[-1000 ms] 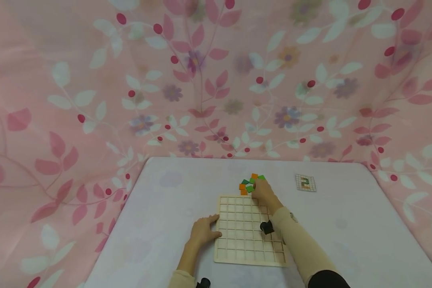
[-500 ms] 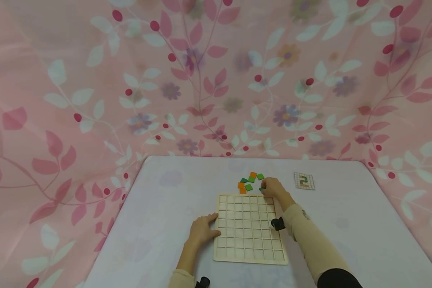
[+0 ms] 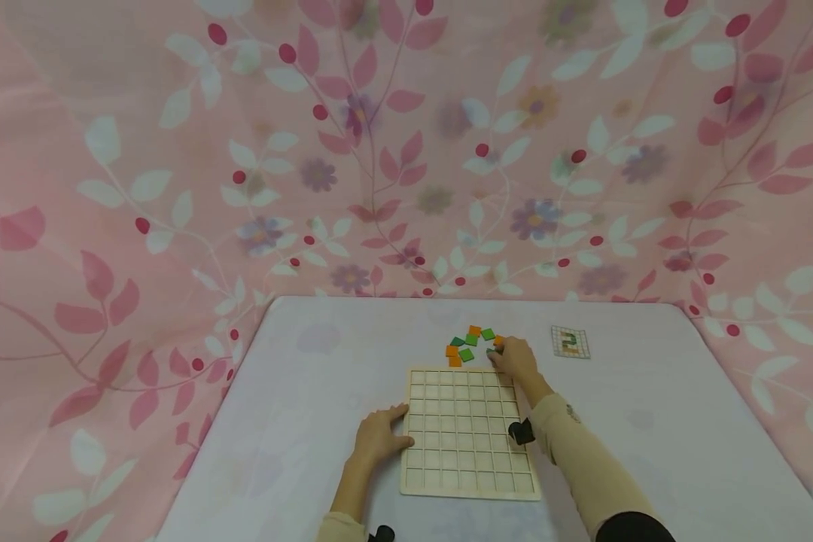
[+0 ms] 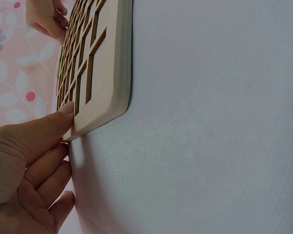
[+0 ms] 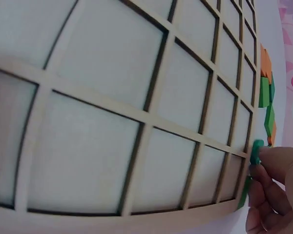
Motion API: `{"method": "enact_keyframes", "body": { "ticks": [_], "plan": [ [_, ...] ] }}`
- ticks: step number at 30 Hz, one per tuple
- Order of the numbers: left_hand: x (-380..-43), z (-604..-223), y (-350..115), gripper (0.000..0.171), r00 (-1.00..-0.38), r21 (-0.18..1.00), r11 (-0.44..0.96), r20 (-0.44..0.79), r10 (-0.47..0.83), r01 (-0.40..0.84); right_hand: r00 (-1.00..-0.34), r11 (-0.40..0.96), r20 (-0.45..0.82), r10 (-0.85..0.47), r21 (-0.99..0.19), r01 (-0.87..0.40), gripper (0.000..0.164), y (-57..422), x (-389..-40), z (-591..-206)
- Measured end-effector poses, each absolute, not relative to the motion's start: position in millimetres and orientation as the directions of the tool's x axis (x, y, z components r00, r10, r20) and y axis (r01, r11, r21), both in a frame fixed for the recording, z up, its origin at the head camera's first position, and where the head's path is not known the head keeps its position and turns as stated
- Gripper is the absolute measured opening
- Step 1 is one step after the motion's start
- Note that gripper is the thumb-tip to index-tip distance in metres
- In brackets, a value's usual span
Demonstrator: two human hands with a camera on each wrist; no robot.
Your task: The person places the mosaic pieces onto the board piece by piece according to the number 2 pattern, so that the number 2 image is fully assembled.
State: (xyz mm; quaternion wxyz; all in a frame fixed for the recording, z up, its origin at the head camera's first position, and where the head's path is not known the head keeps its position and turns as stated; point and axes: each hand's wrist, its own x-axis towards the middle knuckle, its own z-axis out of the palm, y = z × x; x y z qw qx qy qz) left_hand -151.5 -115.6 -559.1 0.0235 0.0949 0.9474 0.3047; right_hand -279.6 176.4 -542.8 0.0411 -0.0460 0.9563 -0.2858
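Observation:
My right hand (image 3: 517,359) is at the far right corner of a pale wooden grid board (image 3: 470,433). Between its thumb and finger it pinches a small green tile (image 5: 257,151), which shows in the right wrist view just past the rim. Another green tile (image 5: 244,191) lies under the fingers there, partly hidden. At the board's left edge, my left hand (image 3: 378,434) holds the frame. In the left wrist view, the thumb (image 4: 67,108) lies on top of the rim and the other fingers bend in beside the edge.
Loose square tiles lie behind the board, among them a green tile (image 3: 467,354) and an orange tile (image 3: 475,330). A small gridded card (image 3: 570,342) with a figure like a 2 lies at the back right. The white table (image 3: 278,406) meets a pink floral curtain (image 3: 352,188).
My right hand has moved right from over the loose tiles to the board's far right corner, with the green tile now between its fingers. The left hand has stayed at the board's edge.

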Motion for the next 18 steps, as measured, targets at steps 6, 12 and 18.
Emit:
{"method": "enact_keyframes", "body": {
  "ticks": [6,12,18],
  "plan": [
    [-151,-559,-116,0.061,-0.981,0.600,0.783,0.011,0.193,0.161,-0.979,0.813,-0.068,-0.191,-0.570,-0.119,0.025,172,-283,-539],
    [-151,-560,-116,0.061,-0.979,0.603,0.780,0.014,0.202,0.169,-0.975,0.813,-0.018,-0.221,-0.556,-0.174,0.023,165,-281,-548],
    [-150,-560,-116,0.061,-0.980,0.611,0.774,0.015,0.197,0.165,-0.992,0.878,0.024,-0.126,-0.463,-0.123,0.024,157,-278,-548]
  ]
}}
